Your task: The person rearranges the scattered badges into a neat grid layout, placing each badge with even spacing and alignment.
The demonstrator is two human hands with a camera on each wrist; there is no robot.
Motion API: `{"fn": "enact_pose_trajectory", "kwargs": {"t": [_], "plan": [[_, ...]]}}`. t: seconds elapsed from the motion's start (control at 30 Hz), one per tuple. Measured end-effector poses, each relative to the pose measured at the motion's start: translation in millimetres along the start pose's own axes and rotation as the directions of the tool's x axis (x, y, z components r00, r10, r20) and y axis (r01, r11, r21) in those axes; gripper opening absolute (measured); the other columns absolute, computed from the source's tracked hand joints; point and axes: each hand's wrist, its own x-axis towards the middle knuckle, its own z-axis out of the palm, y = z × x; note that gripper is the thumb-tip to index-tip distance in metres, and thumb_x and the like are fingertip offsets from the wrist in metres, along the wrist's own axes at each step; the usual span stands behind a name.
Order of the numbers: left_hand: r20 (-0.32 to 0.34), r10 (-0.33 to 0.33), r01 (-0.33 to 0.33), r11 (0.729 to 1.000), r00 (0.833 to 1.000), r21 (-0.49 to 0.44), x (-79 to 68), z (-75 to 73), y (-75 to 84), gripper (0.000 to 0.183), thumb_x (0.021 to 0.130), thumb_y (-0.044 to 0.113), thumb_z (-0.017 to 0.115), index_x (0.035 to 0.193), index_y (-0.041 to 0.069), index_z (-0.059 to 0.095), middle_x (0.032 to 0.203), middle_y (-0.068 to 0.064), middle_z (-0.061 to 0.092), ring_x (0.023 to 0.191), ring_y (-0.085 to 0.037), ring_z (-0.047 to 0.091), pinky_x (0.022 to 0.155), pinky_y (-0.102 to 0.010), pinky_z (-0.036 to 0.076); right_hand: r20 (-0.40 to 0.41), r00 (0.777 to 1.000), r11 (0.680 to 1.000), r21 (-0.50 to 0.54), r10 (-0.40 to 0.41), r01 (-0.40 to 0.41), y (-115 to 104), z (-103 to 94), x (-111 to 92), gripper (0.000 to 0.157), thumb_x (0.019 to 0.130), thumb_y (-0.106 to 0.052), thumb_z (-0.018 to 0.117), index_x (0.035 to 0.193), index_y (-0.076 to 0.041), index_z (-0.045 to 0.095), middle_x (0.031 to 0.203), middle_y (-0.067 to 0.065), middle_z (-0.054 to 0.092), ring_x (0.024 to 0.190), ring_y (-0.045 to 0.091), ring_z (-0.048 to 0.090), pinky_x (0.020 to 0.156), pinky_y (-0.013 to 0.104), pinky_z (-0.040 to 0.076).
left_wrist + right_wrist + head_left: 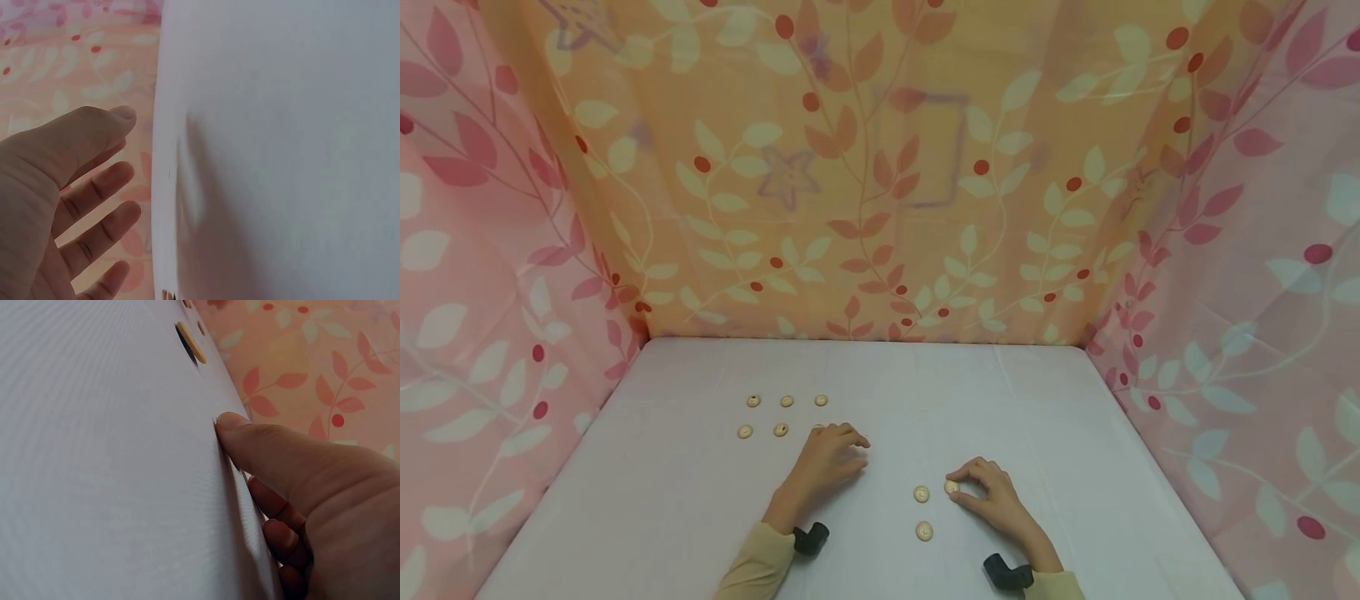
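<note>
My right hand [996, 498] pinches a round, pale wooden button [952, 487] between thumb and fingers, low over the white table. Just left of it lie two similar buttons, one farther back [921, 494] and one nearer [924, 531]. In the right wrist view the thumb [234, 422] hides most of the pinched button, and a loose button [191, 342] shows beyond. My left hand [831, 457] holds nothing; its fingers are relaxed and spread, as the left wrist view shows. It partly covers a button [818, 427] at the near right end of a group.
Several wooden buttons, such as the far left one [753, 401], lie in two rows on the left of the white tabletop [1030, 400]. Leaf-patterned cloth [865, 208] hangs along the back and both sides. A dark wrist mount [1007, 572] sits at each sleeve.
</note>
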Motion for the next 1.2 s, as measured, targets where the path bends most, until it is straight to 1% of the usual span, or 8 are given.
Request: {"fn": "enact_pose_trajectory", "kwargs": {"t": [0.13, 0.37, 0.47, 0.6, 0.7, 0.83, 1.0, 1.2], "plan": [[0.024, 0.007, -0.007, 1.0, 1.0, 0.007, 3.2, 3.9, 9.8, 0.021, 0.075, 0.029, 0.075, 0.095, 0.023, 0.069, 0.094, 0.012, 0.064, 0.085, -0.011, 0.057, 0.08, -0.038, 0.039, 0.008, 1.0, 1.0, 0.001, 0.002, -0.002, 0.0, -0.2, 0.2, 0.022, 0.074, -0.038, 0.075, 0.094, -0.039, 0.065, 0.095, -0.025, 0.057, 0.086, 0.005, 0.045, 0.078, 0.031, 0.028], [0.074, 0.045, -0.047, 0.998, 0.996, 0.033, 7.0, 15.1, 22.3, 0.021, 0.076, 0.032, 0.073, 0.095, 0.024, 0.069, 0.095, 0.012, 0.063, 0.082, -0.009, 0.054, 0.08, -0.035, 0.039, 0.006, 1.0, 1.0, 0.004, 0.005, -0.006, -0.4, -0.2, 0.5, 0.021, 0.075, -0.037, 0.074, 0.093, -0.038, 0.065, 0.095, -0.024, 0.057, 0.087, 0.005, 0.045, 0.079, 0.032, 0.028], [0.125, 0.041, -0.048, 0.998, 0.991, 0.048, 7.2, 20.8, 27.0, 0.022, 0.077, 0.035, 0.072, 0.097, 0.026, 0.069, 0.096, 0.013, 0.062, 0.084, -0.008, 0.054, 0.083, -0.037, 0.039, 0.005, 1.0, 1.0, 0.01, 0.01, -0.01, -1.6, -0.6, 0.3, 0.021, 0.074, -0.036, 0.075, 0.093, -0.038, 0.065, 0.095, -0.024, 0.057, 0.087, 0.005, 0.045, 0.079, 0.032, 0.028], [0.209, 0.032, -0.045, 0.998, 0.977, 0.053, 7.7, 26.7, 34.2, 0.025, 0.079, 0.039, 0.07, 0.101, 0.029, 0.068, 0.1, 0.014, 0.062, 0.09, -0.008, 0.055, 0.086, -0.039, 0.039, 0.001, 1.0, 1.0, 0.005, 0.016, -0.016, -2.6, -0.5, 0.1, 0.021, 0.074, -0.036, 0.075, 0.092, -0.038, 0.065, 0.094, -0.024, 0.057, 0.086, 0.004, 0.045, 0.078, 0.032, 0.028], [0.241, 0.036, -0.048, 0.998, 0.97, 0.043, 8.8, 29.2, 40.8, 0.026, 0.079, 0.04, 0.069, 0.102, 0.029, 0.068, 0.101, 0.014, 0.062, 0.091, -0.008, 0.055, 0.087, -0.039, 0.04, -0.002, 1.0, 1.0, 0.0, 0.015, -0.015, -2.6, -0.2, 0.2, 0.021, 0.074, -0.036, 0.075, 0.092, -0.038, 0.065, 0.094, -0.024, 0.056, 0.086, 0.004, 0.044, 0.078, 0.032, 0.028], [0.262, 0.033, -0.041, 0.999, 0.965, 0.028, 9.9, 31.9, 49.6, 0.027, 0.078, 0.041, 0.069, 0.102, 0.028, 0.069, 0.101, 0.015, 0.062, 0.091, -0.006, 0.054, 0.086, -0.038, 0.04, 0.005, 1.0, 1.0, 0.004, 0.009, -0.009, -2.1, -0.2, 0.0, 0.021, 0.074, -0.036, 0.075, 0.093, -0.038, 0.065, 0.095, -0.024, 0.056, 0.087, 0.005, 0.045, 0.079, 0.032, 0.028], [0.289, 0.019, -0.026, 0.999, 0.957, 0.02, 10.3, 36.2, 57.1, 0.031, 0.077, 0.041, 0.07, 0.105, 0.027, 0.068, 0.103, 0.014, 0.062, 0.092, -0.006, 0.053, 0.087, -0.037, 0.039, 0.01, 1.0, 1.0, 0.004, -0.001, 0.001, -1.6, -0.3, -0.2, 0.022, 0.075, -0.036, 0.075, 0.094, -0.038, 0.065, 0.096, -0.024, 0.056, 0.088, 0.005, 0.045, 0.079, 0.032, 0.028], [0.29, 0.017, -0.024, 1.0, 0.957, 0.02, 11.1, 39.3, 63.5, 0.03, 0.077, 0.041, 0.071, 0.103, 0.028, 0.069, 0.102, 0.014, 0.061, 0.092, -0.006, 0.053, 0.085, -0.035, 0.039, 0.008, 1.0, 1.0, 0.003, 0.002, -0.002, -2.3, -0.4, -0.1, 0.021, 0.075, -0.036, 0.075, 0.094, -0.038, 0.065, 0.095, -0.024, 0.056, 0.087, 0.005, 0.045, 0.078, 0.032, 0.028]]}}
